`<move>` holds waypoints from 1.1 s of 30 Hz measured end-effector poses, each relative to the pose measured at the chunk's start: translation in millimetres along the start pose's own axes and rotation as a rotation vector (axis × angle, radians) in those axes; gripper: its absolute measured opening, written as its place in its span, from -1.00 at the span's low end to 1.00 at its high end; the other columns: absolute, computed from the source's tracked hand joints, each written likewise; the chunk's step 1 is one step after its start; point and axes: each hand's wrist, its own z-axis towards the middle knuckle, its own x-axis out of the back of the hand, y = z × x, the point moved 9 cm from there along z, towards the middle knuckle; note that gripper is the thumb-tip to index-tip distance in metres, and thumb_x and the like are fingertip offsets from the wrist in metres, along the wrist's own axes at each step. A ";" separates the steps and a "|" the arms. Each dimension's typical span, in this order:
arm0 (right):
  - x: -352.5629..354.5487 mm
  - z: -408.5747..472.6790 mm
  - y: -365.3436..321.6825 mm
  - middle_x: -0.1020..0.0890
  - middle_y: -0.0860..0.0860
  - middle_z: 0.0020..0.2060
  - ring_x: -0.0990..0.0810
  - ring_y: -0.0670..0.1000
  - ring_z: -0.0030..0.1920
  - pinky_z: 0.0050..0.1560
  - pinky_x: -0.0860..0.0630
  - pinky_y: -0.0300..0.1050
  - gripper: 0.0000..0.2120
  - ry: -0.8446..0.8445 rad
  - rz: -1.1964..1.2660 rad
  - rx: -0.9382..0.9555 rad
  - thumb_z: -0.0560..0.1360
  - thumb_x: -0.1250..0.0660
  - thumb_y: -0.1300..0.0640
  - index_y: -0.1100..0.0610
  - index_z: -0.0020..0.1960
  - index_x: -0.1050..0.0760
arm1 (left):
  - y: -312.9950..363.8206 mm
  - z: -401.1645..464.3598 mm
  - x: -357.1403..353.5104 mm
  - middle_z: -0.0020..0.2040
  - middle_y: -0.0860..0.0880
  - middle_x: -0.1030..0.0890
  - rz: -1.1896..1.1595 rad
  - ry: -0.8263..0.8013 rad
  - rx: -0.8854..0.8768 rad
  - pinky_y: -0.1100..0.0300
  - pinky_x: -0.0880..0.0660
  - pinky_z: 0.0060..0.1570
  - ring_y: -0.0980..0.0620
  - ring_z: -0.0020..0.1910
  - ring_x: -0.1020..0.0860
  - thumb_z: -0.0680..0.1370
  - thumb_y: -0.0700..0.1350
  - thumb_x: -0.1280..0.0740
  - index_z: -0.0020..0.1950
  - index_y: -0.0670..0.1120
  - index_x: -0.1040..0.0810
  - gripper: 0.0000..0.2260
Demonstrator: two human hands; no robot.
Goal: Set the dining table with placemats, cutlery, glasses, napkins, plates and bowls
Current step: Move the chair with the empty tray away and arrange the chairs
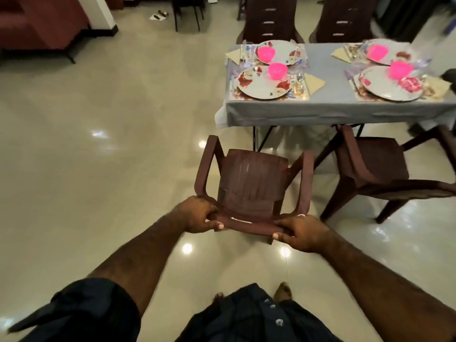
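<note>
Gripping the brown plastic armchair with left hand and right hand, before the dining table; four settings look complete.

No legible text, label, brand, number or sign appears in the head view. The plates carry a floral pattern only — no lettering. The placemats show printed decoration, too blurred to resolve into characters. The pink bowls are plain. The brown plastic chair shows moulded ribs and slots, with no readable mark. A small red-and-white patterned item on the far-right plate may bear print — it cannot be read. A white sheet on the floor in the background is too small and blurred to show any writing.
</note>
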 end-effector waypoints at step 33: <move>88.7 17.0 216.7 -0.60 -0.03 0.24 -0.54 0.10 0.27 0.33 -0.49 0.19 -0.38 0.020 -0.146 -0.122 0.50 -0.13 -0.48 -0.16 0.43 -0.40 | 98.5 198.6 32.0 0.02 0.08 -0.67 -0.024 0.073 0.140 -0.01 -0.60 0.04 0.00 -0.02 -0.62 0.47 0.63 -0.02 0.23 0.14 -0.59 -0.28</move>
